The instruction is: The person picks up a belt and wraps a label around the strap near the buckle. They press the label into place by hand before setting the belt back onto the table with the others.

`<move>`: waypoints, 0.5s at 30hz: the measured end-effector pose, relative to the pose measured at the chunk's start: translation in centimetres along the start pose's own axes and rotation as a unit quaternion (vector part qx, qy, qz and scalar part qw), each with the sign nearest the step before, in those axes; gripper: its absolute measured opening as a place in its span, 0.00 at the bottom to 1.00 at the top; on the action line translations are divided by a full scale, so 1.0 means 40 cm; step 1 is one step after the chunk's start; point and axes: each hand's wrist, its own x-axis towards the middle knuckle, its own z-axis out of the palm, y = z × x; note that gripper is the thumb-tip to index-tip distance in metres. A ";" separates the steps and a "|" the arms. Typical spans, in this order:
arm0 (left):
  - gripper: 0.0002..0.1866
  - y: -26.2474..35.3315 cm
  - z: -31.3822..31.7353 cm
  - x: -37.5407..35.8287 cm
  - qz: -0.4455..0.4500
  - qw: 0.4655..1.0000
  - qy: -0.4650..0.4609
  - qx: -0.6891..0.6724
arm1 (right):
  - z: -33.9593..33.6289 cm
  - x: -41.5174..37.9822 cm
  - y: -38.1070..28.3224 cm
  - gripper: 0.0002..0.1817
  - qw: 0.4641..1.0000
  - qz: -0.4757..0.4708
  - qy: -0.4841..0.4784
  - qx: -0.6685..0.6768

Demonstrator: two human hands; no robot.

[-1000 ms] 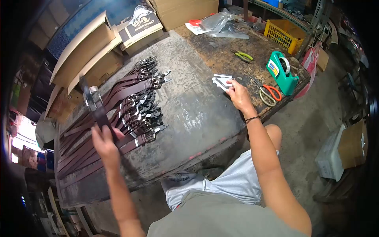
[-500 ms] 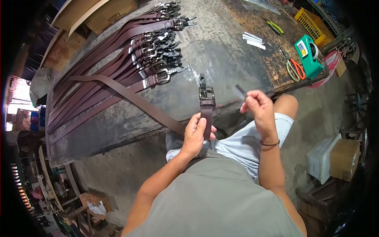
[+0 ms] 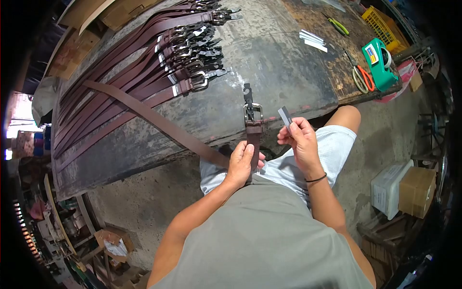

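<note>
My left hand (image 3: 240, 163) is closed round a brown belt (image 3: 159, 121) just below its buckle end, thumb on top. Pointing away from me, the metal buckle (image 3: 260, 114) has a black plastic hanger hook (image 3: 248, 95) fixed to it. The rest of the strap runs left from the hand, across other belts on the table. To the right of the buckle, my right hand (image 3: 304, 147) pinches a small flat grey strip (image 3: 284, 117) between thumb and fingers. The strip is tilted and stands a little apart from the belt.
Several brown belts (image 3: 130, 70) with buckles and hooks lie on the worktable (image 3: 269, 58). At the right are white strips (image 3: 314, 40), green-handled pliers (image 3: 340, 28), orange-handled scissors (image 3: 365, 78) and a green tape dispenser (image 3: 380, 67). Boxes (image 3: 417, 190) stand on the right.
My right hand has moved left, bringing the grey strip closer to the buckle. My left hand keeps its hold on the belt, nearly in place. The view has shifted slightly.
</note>
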 end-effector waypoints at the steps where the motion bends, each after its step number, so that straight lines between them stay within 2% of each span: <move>1: 0.17 0.001 0.002 -0.002 0.010 1.000 -0.003 0.002 | 0.008 0.001 0.006 0.10 1.000 -0.010 -0.001 -0.005; 4: 0.18 0.012 0.016 -0.008 0.055 0.998 0.007 0.023 | 0.022 0.017 0.048 0.11 0.999 -0.025 -0.014 -0.019; 13: 0.19 0.007 0.018 -0.001 0.052 0.999 -0.002 0.009 | 0.033 0.038 0.093 0.11 0.995 -0.070 -0.052 -0.054; 15: 0.18 0.008 0.019 0.001 0.052 0.999 -0.003 0.007 | 0.039 0.038 0.087 0.11 0.989 -0.107 -0.057 -0.080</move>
